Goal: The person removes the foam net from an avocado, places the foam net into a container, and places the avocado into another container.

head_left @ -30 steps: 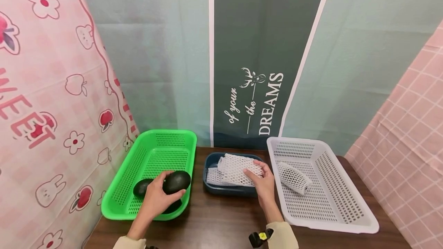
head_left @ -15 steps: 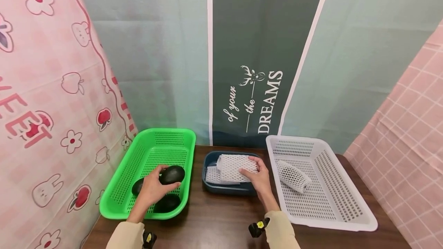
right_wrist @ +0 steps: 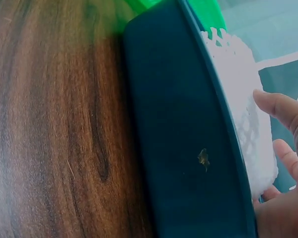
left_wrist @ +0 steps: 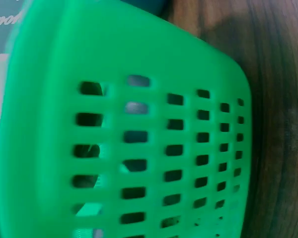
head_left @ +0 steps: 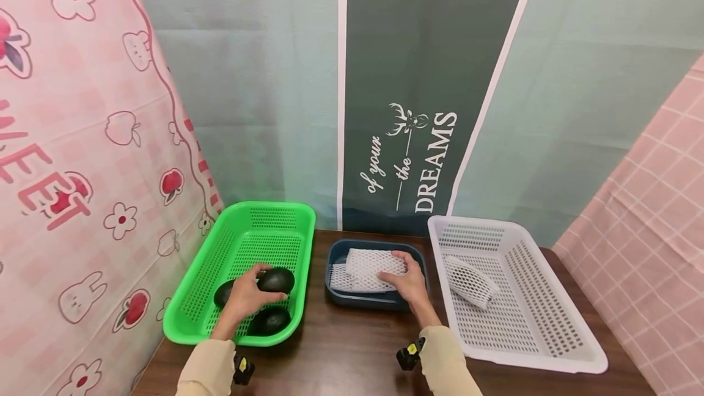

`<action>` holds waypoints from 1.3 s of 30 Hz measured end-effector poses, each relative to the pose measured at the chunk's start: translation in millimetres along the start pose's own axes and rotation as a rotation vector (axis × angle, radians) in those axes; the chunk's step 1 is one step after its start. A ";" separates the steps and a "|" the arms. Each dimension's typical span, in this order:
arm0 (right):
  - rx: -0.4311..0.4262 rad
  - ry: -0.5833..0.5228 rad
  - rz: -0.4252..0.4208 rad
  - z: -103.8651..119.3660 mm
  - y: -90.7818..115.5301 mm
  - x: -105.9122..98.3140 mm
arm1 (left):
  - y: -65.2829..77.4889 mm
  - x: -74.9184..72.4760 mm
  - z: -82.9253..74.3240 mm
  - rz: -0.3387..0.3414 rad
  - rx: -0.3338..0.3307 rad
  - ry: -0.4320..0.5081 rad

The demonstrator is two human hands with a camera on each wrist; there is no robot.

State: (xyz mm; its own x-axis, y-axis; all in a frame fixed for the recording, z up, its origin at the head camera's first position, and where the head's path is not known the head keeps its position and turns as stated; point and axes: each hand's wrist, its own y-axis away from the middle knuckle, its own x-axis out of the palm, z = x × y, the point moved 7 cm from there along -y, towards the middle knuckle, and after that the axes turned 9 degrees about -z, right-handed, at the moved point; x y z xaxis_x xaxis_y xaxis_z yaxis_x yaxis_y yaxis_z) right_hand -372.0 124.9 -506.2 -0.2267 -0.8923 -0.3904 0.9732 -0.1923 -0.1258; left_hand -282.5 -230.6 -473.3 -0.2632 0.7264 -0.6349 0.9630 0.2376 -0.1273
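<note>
In the head view, my left hand reaches into the green basket, its thumb and fingers around a dark avocado. A second avocado lies partly behind that hand, and a third sits at the near corner. My right hand grips the right end of a white foam net sleeve, low in the blue tray. Under it lies another foam net. The right wrist view shows the thumb on the net; only the basket's wall fills most of the left wrist view.
A white basket stands on the right, holding a netted dark item. All the containers rest on a brown wooden table. A grey-green curtain hangs behind, with pink cloths at the sides.
My left hand has lowered the avocado into the green basket, uncovering the one at the near corner. My right hand has brought the foam net down and slightly left in the blue tray.
</note>
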 end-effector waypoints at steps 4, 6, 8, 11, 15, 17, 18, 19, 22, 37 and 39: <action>-0.077 0.078 -0.003 4.6 0.3 0.4 | -1.5 4.4 1.8 -0.013 -0.012 -0.022; -0.122 0.135 -0.006 7.5 0.5 1.4 | -2.0 6.4 2.6 -0.023 -0.017 -0.051; -0.154 0.185 -0.005 9.1 0.6 3.0 | -2.4 7.8 3.0 -0.031 -0.020 -0.079; -0.197 0.221 0.002 10.9 -0.4 5.9 | -3.2 9.3 4.0 -0.036 -0.031 -0.095; -0.220 0.179 0.042 11.5 -3.4 10.1 | -5.5 11.3 5.4 -0.032 -0.042 -0.093; -0.203 0.149 0.077 10.0 -5.2 12.5 | -6.6 12.4 6.7 -0.034 -0.049 -0.090; -0.185 0.141 0.096 8.4 -6.0 13.9 | -7.0 12.8 7.3 -0.036 -0.054 -0.089; -0.160 0.141 0.117 6.0 -6.6 15.6 | -7.2 13.3 8.0 -0.039 -0.058 -0.088; -0.120 0.178 0.175 0.9 -7.1 20.7 | -7.8 15.5 9.8 -0.045 -0.060 -0.097; -0.203 0.329 0.286 -3.1 -0.4 34.6 | -6.0 28.7 15.6 -0.035 -0.029 -0.111; -0.215 0.339 0.290 -2.8 0.7 35.6 | -5.6 29.2 15.2 -0.038 -0.010 -0.118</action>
State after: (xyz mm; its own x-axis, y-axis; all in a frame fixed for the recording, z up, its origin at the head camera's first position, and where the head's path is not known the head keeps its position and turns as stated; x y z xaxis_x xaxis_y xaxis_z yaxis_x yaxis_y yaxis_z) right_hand -379.5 94.1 -522.8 0.0179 -0.7067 -0.7072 0.9765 0.1644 -0.1396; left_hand -294.7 -220.5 -502.7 -0.2903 0.6362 -0.7148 0.9516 0.2708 -0.1454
